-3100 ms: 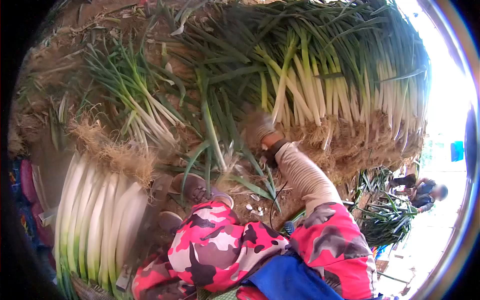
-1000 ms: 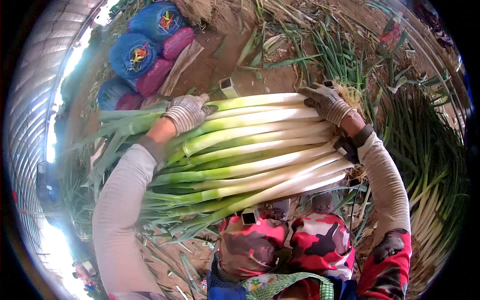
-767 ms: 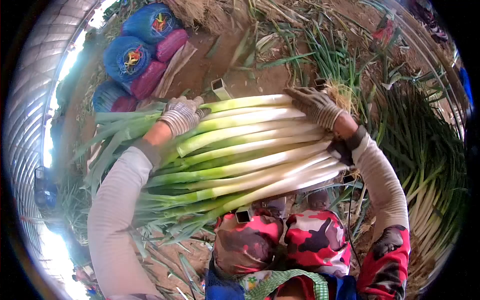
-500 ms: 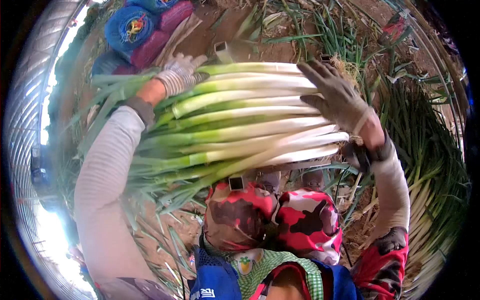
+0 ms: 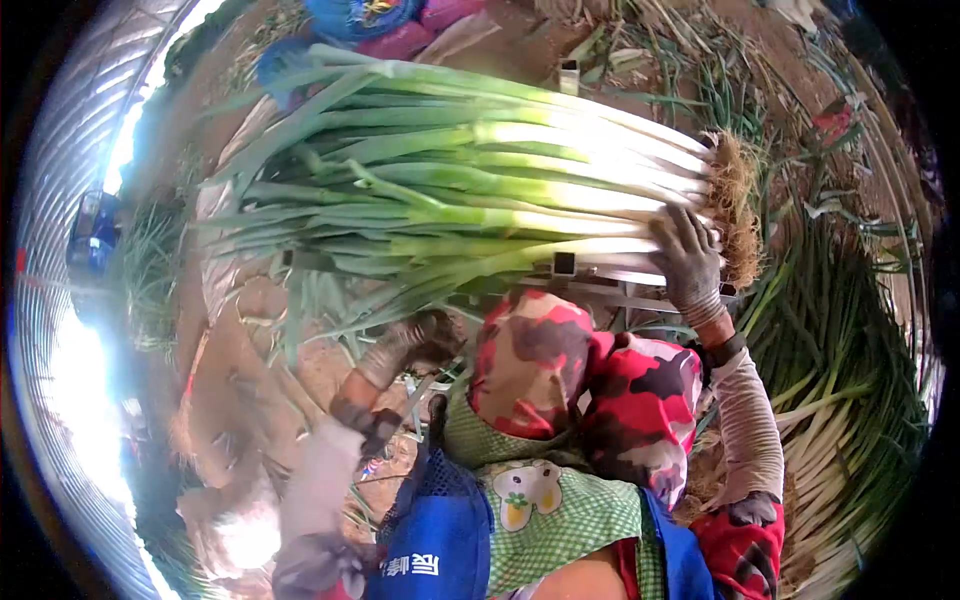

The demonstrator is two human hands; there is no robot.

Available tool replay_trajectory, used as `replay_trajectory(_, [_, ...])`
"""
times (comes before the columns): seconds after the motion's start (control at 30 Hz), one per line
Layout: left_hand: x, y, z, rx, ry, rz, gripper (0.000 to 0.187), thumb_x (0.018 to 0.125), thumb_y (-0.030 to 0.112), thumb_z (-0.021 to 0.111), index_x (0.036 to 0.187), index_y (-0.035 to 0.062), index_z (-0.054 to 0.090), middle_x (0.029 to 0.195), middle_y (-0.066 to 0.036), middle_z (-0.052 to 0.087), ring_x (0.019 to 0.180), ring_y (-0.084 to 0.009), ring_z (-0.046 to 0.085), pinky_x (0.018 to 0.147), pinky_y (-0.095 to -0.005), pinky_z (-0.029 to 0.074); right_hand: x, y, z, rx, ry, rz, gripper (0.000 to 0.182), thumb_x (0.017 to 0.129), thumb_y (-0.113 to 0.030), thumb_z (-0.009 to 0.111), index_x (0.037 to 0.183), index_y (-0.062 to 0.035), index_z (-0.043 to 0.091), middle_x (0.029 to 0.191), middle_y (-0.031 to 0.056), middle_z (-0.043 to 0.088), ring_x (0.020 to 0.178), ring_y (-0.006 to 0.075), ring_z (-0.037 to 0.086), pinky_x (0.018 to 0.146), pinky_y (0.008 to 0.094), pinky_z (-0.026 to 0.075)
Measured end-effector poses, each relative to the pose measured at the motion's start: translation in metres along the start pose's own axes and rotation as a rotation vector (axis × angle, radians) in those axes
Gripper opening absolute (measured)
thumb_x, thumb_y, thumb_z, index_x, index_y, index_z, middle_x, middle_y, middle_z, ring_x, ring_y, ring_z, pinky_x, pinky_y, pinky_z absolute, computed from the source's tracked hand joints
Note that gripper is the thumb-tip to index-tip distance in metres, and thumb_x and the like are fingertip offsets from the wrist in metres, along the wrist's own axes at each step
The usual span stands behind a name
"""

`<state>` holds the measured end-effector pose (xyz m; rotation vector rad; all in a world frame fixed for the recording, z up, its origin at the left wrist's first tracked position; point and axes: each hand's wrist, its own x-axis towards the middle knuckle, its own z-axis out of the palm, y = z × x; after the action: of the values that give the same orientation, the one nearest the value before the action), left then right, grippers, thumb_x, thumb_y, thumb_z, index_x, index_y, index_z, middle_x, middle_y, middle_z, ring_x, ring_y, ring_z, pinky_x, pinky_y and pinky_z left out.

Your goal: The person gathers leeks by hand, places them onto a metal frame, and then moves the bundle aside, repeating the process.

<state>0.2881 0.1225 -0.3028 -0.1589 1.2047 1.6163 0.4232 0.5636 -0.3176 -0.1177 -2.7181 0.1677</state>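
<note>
A wide layer of long green onions (image 5: 480, 185) lies across a metal frame (image 5: 620, 285) in front of my knees, the leafy green ends to the left and the white stems and brown roots (image 5: 735, 210) to the right. My right hand (image 5: 688, 258), in a grey glove, lies over the white stems near the roots at the near edge, fingers stretched out. Below the leaves, beside my knee, is my gloved left hand (image 5: 428, 342), off the stalks. Its fingers are dark and blurred, and I cannot tell whether they hold anything.
A big heap of green onions (image 5: 840, 370) lies on the ground to the right. Blue (image 5: 365, 15) and pink net-wrapped bundles sit at the far left. Loose leaves and scraps (image 5: 680, 80) litter the soil beyond the frame. A pale bag-like bundle (image 5: 235, 525) lies at lower left.
My left hand has left the green onions and come down beside my knee. My right hand has moved from the far stems to the near edge. The roots now show in a row.
</note>
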Motion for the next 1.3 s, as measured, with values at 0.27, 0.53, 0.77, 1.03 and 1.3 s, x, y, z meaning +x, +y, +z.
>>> replay_trajectory(0.27, [-0.018, 0.028, 0.006, -0.253, 0.348, 0.914, 0.040, 0.085, 0.031, 0.068, 0.116, 0.0068, 0.059, 0.109, -0.006, 0.063, 0.102, -0.0236, 0.059, 0.080, -0.0328, 0.050, -0.028, 0.013, 0.006, 0.143, 0.206, 0.001, 0.032, 0.078, -0.008, 0.059, 0.110, -0.0053, 0.057, 0.116, 0.0162, 0.052, 0.111, 0.0392, 0.048, 0.095, 0.0491, 0.040])
replay_trajectory(0.53, [-0.030, 0.146, 0.004, 0.590, 0.730, 0.752, 0.031, 0.078, 0.023, 0.074, 0.092, -0.0033, 0.066, 0.077, -0.006, 0.065, 0.062, -0.0130, 0.060, 0.054, -0.0269, 0.048, -0.032, 0.002, -0.001, 0.043, 0.148, 0.052, 0.040, 0.085, -0.015, 0.056, 0.125, -0.0085, 0.054, 0.127, 0.0166, 0.049, 0.119, 0.0381, 0.044, 0.101, 0.0487, 0.036])
replay_trajectory(0.77, [-0.016, 0.228, 0.000, 1.138, 0.656, 0.230, 0.029, 0.075, 0.028, 0.072, 0.071, -0.0005, 0.065, 0.058, -0.009, 0.060, 0.043, -0.0191, 0.055, 0.042, -0.0341, 0.047, -0.036, -0.002, 0.008, 0.008, 0.184, 0.078, 0.041, 0.086, -0.016, 0.057, 0.126, -0.0116, 0.054, 0.132, 0.0177, 0.048, 0.123, 0.0374, 0.044, 0.103, 0.0487, 0.033])
replay_trajectory(1.03, [0.042, 0.210, -0.029, 1.272, 0.603, 0.713, 0.020, 0.077, 0.022, 0.066, 0.076, 0.0019, 0.067, 0.067, -0.008, 0.063, 0.060, -0.0194, 0.059, 0.060, -0.0317, 0.047, -0.037, 0.001, 0.006, 0.317, 0.062, 0.128, 0.052, 0.090, -0.023, 0.055, 0.140, -0.0223, 0.041, 0.148, 0.0163, 0.031, 0.141, 0.0352, 0.020, 0.115, 0.0488, 0.014])
replay_trajectory(1.3, [0.020, 0.091, 0.075, 1.557, 0.647, 0.905, 0.019, 0.079, 0.021, 0.065, 0.081, 0.0013, 0.066, 0.072, -0.009, 0.063, 0.065, -0.0195, 0.059, 0.063, -0.0313, 0.047, -0.095, 0.020, -0.055, 0.636, 0.319, 0.276, 0.040, 0.082, -0.017, 0.063, 0.121, -0.0084, 0.057, 0.120, 0.0173, 0.057, 0.112, 0.0325, 0.055, 0.095, 0.0396, 0.044])
